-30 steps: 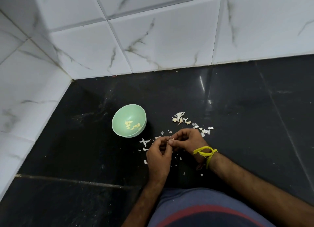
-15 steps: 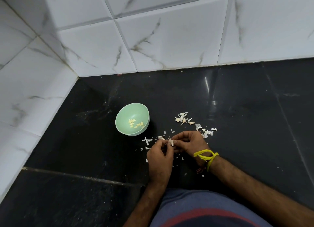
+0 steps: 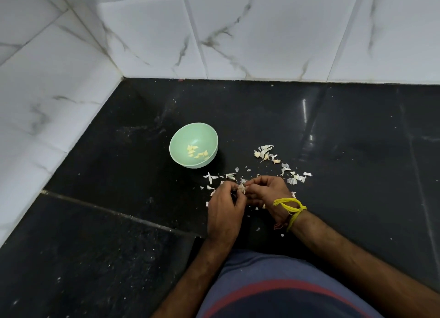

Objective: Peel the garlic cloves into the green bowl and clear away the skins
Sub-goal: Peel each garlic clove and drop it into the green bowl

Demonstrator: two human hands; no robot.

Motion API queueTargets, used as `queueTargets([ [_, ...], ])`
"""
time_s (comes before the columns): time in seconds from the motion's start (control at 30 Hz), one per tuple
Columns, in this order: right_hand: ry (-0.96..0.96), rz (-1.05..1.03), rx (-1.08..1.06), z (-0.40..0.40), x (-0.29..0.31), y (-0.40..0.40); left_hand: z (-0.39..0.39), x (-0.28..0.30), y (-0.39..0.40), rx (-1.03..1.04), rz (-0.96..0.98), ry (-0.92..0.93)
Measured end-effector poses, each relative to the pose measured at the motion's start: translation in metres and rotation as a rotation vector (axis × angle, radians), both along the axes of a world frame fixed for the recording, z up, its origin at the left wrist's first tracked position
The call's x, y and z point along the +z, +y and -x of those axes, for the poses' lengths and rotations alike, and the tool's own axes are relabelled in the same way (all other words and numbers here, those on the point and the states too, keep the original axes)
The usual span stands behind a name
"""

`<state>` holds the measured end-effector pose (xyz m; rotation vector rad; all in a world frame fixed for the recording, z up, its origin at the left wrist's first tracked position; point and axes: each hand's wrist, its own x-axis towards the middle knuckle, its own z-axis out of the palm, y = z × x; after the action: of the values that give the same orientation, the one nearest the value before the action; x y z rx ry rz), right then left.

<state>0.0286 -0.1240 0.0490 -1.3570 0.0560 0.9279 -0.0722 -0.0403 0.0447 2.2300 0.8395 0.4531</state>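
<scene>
Sitting at about ten o'clock from your hands, the green bowl was a pale mint colour, round and upright, with a small cluster of peeled garlic cloves, yellowish and bare, lying in its bottom. Papery white skins lay scattered on the counter from twelve to two o'clock of your hands, with a few more shreds at eleven o'clock between your hands and the bowl, none of them touching the bowl.

That counter was polished black stone with visible seams and a dusting of fine white specks. White marble-look tiles with grey veins rose behind it and along the left side, meeting in a corner at the upper left.

Your left hand and right hand were held together just above the counter, both with fingers curled. Between their fingertips you pinched a garlic clove, its pale skin partly showing; whether the skin was already loose could not be made out. A yellow thread band was tied round your right wrist.
</scene>
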Motion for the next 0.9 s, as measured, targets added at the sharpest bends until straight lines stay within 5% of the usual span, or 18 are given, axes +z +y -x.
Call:
queueTargets([
  [0.57,-0.413,0.226,0.06,-0.011,-0.01,0.0,-0.001,-0.053,0.046,-0.029,-0.249,-0.083],
  [0.9,-0.87,0.251,0.183,-0.029,0.02,0.062,-0.002,-0.073,0.056,-0.064,-0.228,-0.172],
])
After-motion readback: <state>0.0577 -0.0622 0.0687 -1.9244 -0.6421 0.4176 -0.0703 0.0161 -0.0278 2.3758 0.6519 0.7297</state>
